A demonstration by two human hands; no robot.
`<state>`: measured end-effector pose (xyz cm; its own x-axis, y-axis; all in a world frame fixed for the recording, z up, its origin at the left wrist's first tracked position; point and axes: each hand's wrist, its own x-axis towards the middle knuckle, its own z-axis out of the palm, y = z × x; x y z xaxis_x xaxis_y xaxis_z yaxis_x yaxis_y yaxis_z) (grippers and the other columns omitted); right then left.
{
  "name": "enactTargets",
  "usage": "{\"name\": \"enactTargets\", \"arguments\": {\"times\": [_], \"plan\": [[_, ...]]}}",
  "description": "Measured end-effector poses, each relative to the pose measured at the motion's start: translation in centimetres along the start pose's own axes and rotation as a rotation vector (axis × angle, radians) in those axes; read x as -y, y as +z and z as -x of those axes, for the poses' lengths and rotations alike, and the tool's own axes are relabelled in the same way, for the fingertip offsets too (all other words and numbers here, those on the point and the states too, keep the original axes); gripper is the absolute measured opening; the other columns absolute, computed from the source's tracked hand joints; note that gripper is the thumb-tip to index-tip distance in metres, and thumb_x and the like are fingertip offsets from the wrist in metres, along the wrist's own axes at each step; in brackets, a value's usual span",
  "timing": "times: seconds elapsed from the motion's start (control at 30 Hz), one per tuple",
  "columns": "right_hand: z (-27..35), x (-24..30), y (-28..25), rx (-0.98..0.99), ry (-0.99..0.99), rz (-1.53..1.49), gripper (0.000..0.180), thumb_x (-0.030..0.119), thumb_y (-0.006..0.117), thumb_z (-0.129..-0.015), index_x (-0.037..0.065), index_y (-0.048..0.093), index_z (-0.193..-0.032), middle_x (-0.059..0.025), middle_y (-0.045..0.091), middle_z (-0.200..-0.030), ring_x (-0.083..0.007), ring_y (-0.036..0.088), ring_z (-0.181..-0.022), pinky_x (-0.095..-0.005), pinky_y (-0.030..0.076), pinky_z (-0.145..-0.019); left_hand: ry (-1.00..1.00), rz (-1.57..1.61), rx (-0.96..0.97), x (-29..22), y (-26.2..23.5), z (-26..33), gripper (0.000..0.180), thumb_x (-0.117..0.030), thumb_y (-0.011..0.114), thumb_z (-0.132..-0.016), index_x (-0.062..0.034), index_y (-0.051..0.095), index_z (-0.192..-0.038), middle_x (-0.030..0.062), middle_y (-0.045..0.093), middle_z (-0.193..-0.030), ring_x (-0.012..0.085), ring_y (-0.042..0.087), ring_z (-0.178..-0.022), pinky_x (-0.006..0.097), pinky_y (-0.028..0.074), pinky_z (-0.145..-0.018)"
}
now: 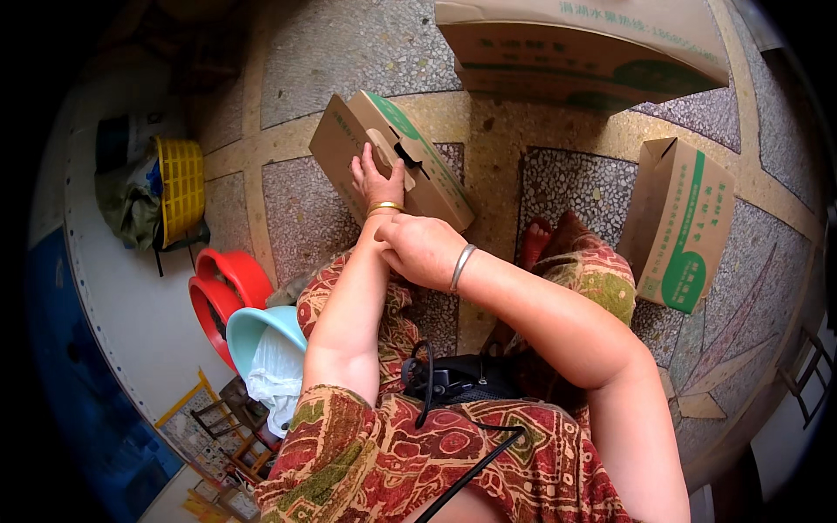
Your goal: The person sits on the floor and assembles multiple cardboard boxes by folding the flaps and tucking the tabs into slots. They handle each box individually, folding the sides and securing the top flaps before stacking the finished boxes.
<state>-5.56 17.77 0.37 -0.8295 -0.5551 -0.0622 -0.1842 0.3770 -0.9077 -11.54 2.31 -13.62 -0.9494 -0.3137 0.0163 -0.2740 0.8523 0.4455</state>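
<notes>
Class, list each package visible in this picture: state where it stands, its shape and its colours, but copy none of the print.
Brown cardboard carton with green band: on the floor ahead, tilted, under the left hand.
Large brown cardboard box with green print: top edge, flat and wide.
Upright brown cardboard carton with green patch: on the floor at right, top open.

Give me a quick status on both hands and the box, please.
Left hand flat on the cardboard box, fingers spread, nothing gripped. Right hand closed around the left wrist. Two more boxes on the floor, clear of the hands.
</notes>
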Motion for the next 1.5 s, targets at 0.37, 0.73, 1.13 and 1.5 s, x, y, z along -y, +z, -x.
{"name": "enactTargets", "arguments": {"times": [0.37, 0.73, 1.13, 1.5], "plan": [[-0.2, -0.4, -0.3, 0.088, 0.051, 0.059, 0.019, 0.016, 0.056, -0.076, 0.003, 0.058, -0.090, -0.0154, 0.059, -0.082, -0.0315, 0.060, -0.078, -0.0392, 0.050, -0.070, -0.052, -0.045, 0.050, -0.3, 2.0, -0.1, 0.072, -0.036, 0.068, -0.068, -0.0219, 0.036, -0.131, 0.0183, 0.020, -0.138, 0.0396, 0.022, -0.124, 0.047, 0.020, -0.102], [-0.1, -0.4, -0.6, 0.083, 0.045, 0.046, 0.019, 0.017, 0.056, -0.077, 0.003, 0.059, -0.088, -0.0150, 0.059, -0.082, -0.0314, 0.060, -0.077, -0.0392, 0.050, -0.069, -0.067, -0.094, 0.086, -0.1, 2.9, 0.2, 0.067, -0.038, 0.067, -0.071, -0.0239, 0.039, -0.129, 0.0164, 0.017, -0.140, 0.0382, 0.020, -0.126, 0.047, 0.020, -0.102], [0.0, -0.9, -0.8, 0.068, 0.027, 0.097, 0.018, 0.018, 0.056, -0.077, 0.002, 0.059, -0.085, -0.0150, 0.059, -0.080, -0.0301, 0.060, -0.078, -0.0386, 0.050, -0.069, -0.067, -0.096, 0.133, 0.0, 2.9, -0.4, 0.067, -0.031, 0.066, -0.067, -0.0229, 0.041, -0.128, 0.0159, 0.019, -0.139, 0.0380, 0.019, -0.126, 0.045, 0.020, -0.104], [0.2, -1.1, -1.0, 0.092, 0.023, 0.099, 0.017, 0.018, 0.055, -0.077, 0.002, 0.059, -0.081, -0.0162, 0.058, -0.080, -0.0307, 0.060, -0.077, -0.0389, 0.049, -0.069, 0.071, -0.188, 0.232, -0.6, 2.7, 0.3, 0.076, -0.034, 0.070, -0.061, -0.0248, 0.038, -0.130, 0.0217, 0.013, -0.140, 0.0389, 0.014, -0.129, 0.044, 0.017, -0.105]]}}
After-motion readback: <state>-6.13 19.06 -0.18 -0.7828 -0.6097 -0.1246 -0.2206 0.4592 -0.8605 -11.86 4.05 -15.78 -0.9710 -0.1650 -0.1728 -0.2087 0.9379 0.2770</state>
